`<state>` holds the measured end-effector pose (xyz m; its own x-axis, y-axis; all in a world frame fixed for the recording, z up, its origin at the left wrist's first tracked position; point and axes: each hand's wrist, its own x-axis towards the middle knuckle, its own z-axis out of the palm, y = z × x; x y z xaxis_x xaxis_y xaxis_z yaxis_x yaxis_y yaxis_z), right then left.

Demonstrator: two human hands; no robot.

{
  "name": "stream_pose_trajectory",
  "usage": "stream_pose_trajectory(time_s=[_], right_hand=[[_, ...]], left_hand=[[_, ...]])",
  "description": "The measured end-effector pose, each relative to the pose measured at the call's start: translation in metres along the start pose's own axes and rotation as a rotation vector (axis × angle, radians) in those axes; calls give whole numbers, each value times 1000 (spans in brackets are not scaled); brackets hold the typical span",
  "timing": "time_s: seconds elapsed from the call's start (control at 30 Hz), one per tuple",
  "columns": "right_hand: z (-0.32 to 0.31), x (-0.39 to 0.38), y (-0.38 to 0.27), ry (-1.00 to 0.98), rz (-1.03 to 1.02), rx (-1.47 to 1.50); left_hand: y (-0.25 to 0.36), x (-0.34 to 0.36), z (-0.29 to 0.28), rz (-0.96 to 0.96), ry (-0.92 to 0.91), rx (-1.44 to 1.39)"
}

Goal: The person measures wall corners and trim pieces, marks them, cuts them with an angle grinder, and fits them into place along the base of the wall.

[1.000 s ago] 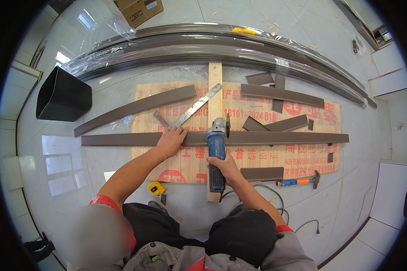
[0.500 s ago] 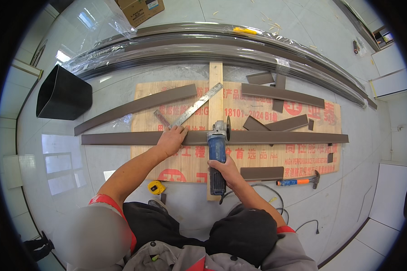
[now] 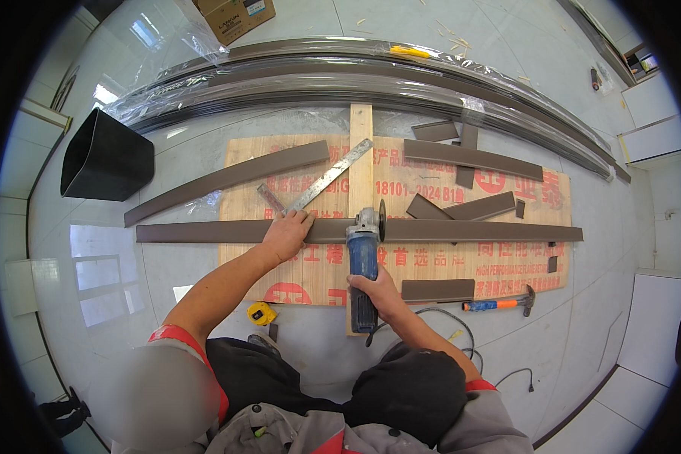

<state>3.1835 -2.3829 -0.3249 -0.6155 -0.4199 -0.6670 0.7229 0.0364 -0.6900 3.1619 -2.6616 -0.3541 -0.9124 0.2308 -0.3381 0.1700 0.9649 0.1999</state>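
A long brown trim strip lies crosswise over a printed wooden board and a narrow batten. My left hand grips the strip left of the batten, its fingers over the far edge beside a metal try square. My right hand is wrapped round the body of a blue angle grinder. The grinder's head is over the strip at the batten, with its thin disc upright on the right side. Whether the disc touches the strip, I cannot tell.
Brown offcuts lie about the board. Plastic-wrapped strips stretch across the far side. A black bin stands left; a tape measure, a hammer and a cord lie near me.
The grinder has shifted very slightly toward me, its head a little lower in the view. My left hand and the strip stay in place.
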Motion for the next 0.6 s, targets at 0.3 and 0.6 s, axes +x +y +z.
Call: stream_pose_trajectory(time_s=[0.3, 0.6], right_hand=[[-2, -10, 10, 8, -4, -15], [-6, -44, -17, 17, -108, 81]], left_hand=[[0, 0, 3, 8, 12, 10], [-4, -2, 12, -38, -57, 77]])
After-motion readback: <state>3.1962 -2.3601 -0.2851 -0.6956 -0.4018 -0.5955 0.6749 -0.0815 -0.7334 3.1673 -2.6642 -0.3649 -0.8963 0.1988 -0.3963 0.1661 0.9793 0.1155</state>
